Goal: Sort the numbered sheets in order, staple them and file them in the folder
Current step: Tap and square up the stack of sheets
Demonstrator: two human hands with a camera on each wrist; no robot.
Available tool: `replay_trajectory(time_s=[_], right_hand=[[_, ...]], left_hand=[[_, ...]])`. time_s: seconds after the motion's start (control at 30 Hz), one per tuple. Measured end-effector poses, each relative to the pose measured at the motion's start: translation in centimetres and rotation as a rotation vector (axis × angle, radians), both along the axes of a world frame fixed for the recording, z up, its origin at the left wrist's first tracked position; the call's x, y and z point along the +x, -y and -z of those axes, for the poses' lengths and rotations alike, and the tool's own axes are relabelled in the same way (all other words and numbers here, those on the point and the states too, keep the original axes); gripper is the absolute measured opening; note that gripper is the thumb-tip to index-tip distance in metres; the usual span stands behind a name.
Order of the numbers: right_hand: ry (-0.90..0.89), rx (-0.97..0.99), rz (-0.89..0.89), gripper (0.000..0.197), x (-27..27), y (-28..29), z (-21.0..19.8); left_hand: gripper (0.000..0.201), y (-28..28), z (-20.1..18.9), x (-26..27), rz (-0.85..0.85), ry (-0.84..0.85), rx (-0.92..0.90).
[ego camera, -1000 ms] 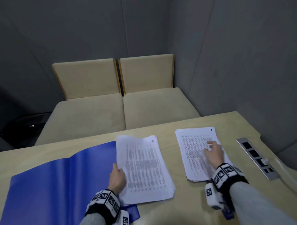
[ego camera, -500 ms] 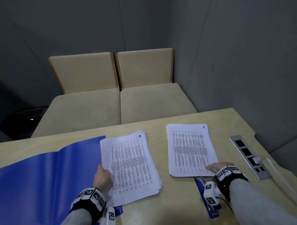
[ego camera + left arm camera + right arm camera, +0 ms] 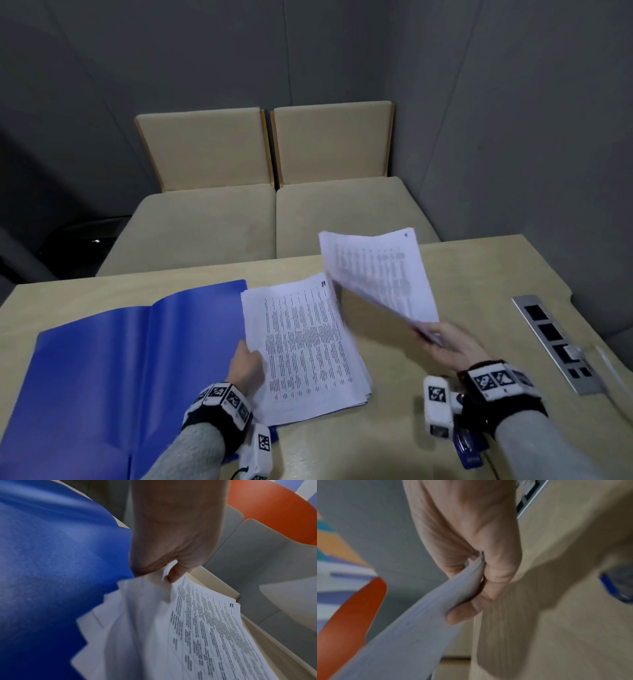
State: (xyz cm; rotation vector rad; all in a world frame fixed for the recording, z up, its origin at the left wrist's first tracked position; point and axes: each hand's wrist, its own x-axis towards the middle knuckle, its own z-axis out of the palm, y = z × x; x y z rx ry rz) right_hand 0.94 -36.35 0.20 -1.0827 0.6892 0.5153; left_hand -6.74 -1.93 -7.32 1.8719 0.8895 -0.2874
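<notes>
An open blue folder (image 3: pixel 102 370) lies on the left of the table. A stack of printed sheets (image 3: pixel 301 349) with "11" on top rests partly over the folder's right edge. My left hand (image 3: pixel 245 365) pinches that stack's left edge, and in the left wrist view my left hand (image 3: pixel 171 566) has its thumb on the top sheet (image 3: pixel 214 628). My right hand (image 3: pixel 442 346) pinches the near corner of a second stack of sheets (image 3: pixel 380 274) and holds it tilted above the table. The right wrist view shows my right hand (image 3: pixel 471 574) clamping that paper stack (image 3: pixel 412 635).
A blue stapler (image 3: pixel 466 448) lies at the table's near edge under my right wrist. A metal socket strip (image 3: pixel 558 342) is set into the table at the right. Two beige seats (image 3: pixel 260 219) stand beyond the table's far edge, against grey walls.
My right hand took hold of the right stack's near corner and lifted it off the table, tilting it toward the left stack. My left hand stayed on the left stack's edge.
</notes>
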Motion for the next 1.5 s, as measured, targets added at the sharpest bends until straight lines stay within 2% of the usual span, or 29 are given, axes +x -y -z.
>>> replay_trajectory(time_s=[0.13, 0.2, 0.27, 0.3, 0.33, 0.4, 0.47, 0.5, 0.57, 0.67, 0.73, 0.8, 0.83, 0.9, 1.03, 1.1, 1.2, 1.3, 1.37, 1.5], right_hand=[[0.055, -0.022, -0.238, 0.029, -3.9, -5.6, 4.4], [0.121, -0.125, -0.305, 0.034, -5.0, -7.3, 6.8], [0.217, -0.375, -0.387, 0.028, -5.4, -8.4, 7.9], [0.255, -0.523, -0.444, 0.026, -5.4, -8.8, 8.0], [0.278, -0.652, -0.511, 0.029, -5.5, -9.1, 8.1], [0.316, -0.840, -0.662, 0.043, -5.3, -9.6, 8.1], [0.336, -0.940, -0.753, 0.050, -4.9, -9.8, 8.0], [0.338, -0.955, -0.746, 0.054, -4.4, -9.6, 8.0], [0.312, -0.865, -0.614, 0.066, -3.2, -8.8, 7.8], [0.293, -0.465, -0.378, 0.087, -0.9, -7.5, 4.6], [0.351, -0.226, -0.317, 0.077, 0.6, -6.7, 0.9], [0.439, -0.113, -0.311, 0.055, 2.0, -6.1, -2.5], [0.474, -0.081, -0.302, 0.052, 2.4, -5.8, -3.8], [0.521, -0.056, -0.256, 0.050, 2.6, -5.3, -5.9], [0.646, -0.076, -0.173, 0.027, 1.2, -6.2, -8.2], [0.676, -0.078, -0.151, 0.029, 0.3, -6.9, -8.2], [0.716, -0.151, -0.210, 0.047, -0.8, -7.1, -7.3], [0.735, -0.216, -0.148, 0.053, -1.2, -7.1, -6.9], [0.741, -0.243, -0.088, 0.048, -1.1, -7.4, -6.8], [0.732, -0.221, -0.076, 0.022, -1.0, -8.2, -7.4]], left_hand=[[0.033, -0.9, 1.0, 0.4, 0.022, 0.013, -0.179], [0.024, -0.5, 0.0, 0.2, -0.041, 0.076, -0.352], [0.051, -0.2, -0.5, -0.2, -0.131, 0.110, -0.552], [0.060, -0.2, -0.6, -0.2, -0.147, 0.111, -0.595], [0.059, 0.1, -0.9, -0.1, -0.145, 0.096, -0.584], [0.046, 0.6, -1.0, 0.3, -0.045, 0.081, -0.461], [0.033, 1.6, -1.8, 0.0, -0.004, 0.133, -0.275], [0.034, 2.0, -2.1, 0.0, -0.004, 0.190, -0.251], [0.035, 2.7, -3.9, -0.4, 0.070, 0.290, -0.289], [0.034, 2.8, -7.1, -0.6, 0.161, 0.428, -0.400], [0.034, 3.0, -8.9, -0.1, 0.192, 0.476, -0.463], [0.037, 3.4, -10.0, 0.6, 0.228, 0.523, -0.428], [0.040, 3.7, -10.4, 1.0, 0.237, 0.558, -0.369], [0.042, 4.3, -11.0, 1.8, 0.196, 0.655, -0.265], [0.034, 6.7, -12.0, 2.1, 0.043, 0.833, -0.145], [0.037, 7.6, -11.9, 1.9, 0.008, 0.881, -0.080], [0.040, 8.2, -12.0, 1.6, -0.039, 0.874, -0.092], [0.045, 7.2, -12.0, 2.1, -0.088, 0.818, -0.130], [0.042, 6.5, -12.0, 2.5, -0.073, 0.779, -0.125], [0.046, 6.3, -12.0, 2.8, -0.039, 0.748, -0.152]])
